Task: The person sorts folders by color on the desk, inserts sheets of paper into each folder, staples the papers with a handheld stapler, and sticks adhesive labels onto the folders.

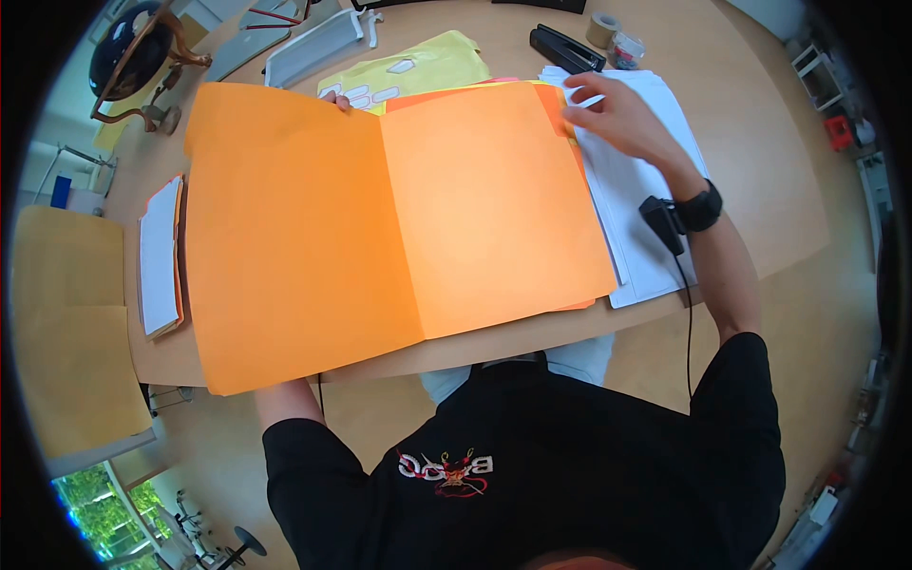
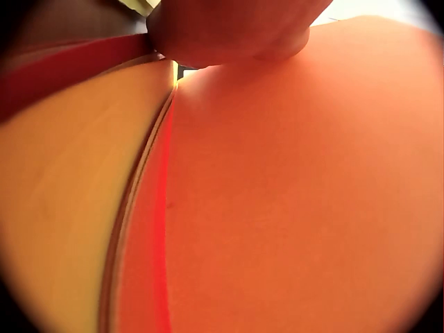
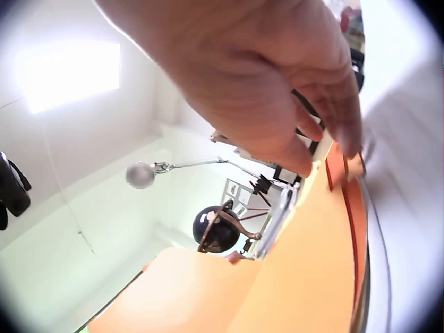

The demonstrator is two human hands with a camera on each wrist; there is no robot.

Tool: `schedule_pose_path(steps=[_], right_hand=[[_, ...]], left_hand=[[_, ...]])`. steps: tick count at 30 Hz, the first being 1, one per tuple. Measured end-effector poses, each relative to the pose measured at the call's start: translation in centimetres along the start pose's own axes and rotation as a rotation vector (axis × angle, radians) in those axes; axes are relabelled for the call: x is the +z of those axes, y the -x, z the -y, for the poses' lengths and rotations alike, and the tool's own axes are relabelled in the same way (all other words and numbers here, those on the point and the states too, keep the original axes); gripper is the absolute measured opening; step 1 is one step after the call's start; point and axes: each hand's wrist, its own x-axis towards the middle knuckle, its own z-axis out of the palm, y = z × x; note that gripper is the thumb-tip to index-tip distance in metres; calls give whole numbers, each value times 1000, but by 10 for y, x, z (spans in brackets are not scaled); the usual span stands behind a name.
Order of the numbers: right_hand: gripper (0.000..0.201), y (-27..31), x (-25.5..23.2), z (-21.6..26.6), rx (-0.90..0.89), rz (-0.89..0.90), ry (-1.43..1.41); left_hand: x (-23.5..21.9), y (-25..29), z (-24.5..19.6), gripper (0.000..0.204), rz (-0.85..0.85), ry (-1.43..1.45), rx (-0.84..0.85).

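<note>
An orange folder lies spread open, its left cover raised over the left forearm. Most of the left hand is hidden behind that cover, with only fingertips showing at its top edge near the crease. Close up, the left wrist view has the hand gripping at the upper end of the orange sheet, above layered folder edges. The right hand is at the folder's top right corner, thumb and fingers spread apart. In the right wrist view its fingertips reach the orange tabs.
White papers lie right of the folder. Behind stand a black stapler, a tape roll and a small clear container. A yellow envelope and a grey tray are at the back. Another folder stack lies left.
</note>
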Motion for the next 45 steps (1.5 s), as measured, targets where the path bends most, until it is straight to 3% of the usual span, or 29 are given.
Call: schedule_pose_path(steps=[5,7,8,10,13,17,19,23,25,26,28,32,34,39,45], right_hand=[[61,-8,-73,-80,79,-331,685],[51,-7,-91,-106,290,-273,764],[51,-5,-96,-107,282,-269,767],[35,2,-104,-104,432,-78,344],[25,5,-109,-120,354,-137,210],[26,10,-110,-131,219,-178,193],[28,16,-118,-123,192,-174,365],[32,19,-143,-89,309,-174,386],[34,19,-165,-85,107,-348,222],[34,16,-172,-74,106,-344,219],[35,12,-180,-47,1,-512,35],[33,-5,-151,-5,-47,-571,-193],[29,-10,-105,1,-63,-359,-109],[28,-11,7,18,-97,-168,-76],[32,-20,37,29,108,-14,-200]], left_hand=[[6,9,3,28,-24,-21,23],[6,13,0,29,-37,-37,38],[5,15,-1,29,-44,-45,43],[4,19,-3,29,-59,-62,49],[4,23,-3,29,-75,-82,50],[4,22,-1,29,-85,-107,46],[4,23,0,29,-92,-119,45],[5,28,0,29,-112,-146,47],[6,31,-2,29,-125,-162,45],[6,34,-3,30,-132,-171,43],[7,36,-6,30,-143,-190,36],[7,35,-12,30,-153,-230,25],[8,35,-16,30,-160,-251,22],[8,40,-24,30,-186,-304,26],[10,45,-40,30,-216,-371,28]])
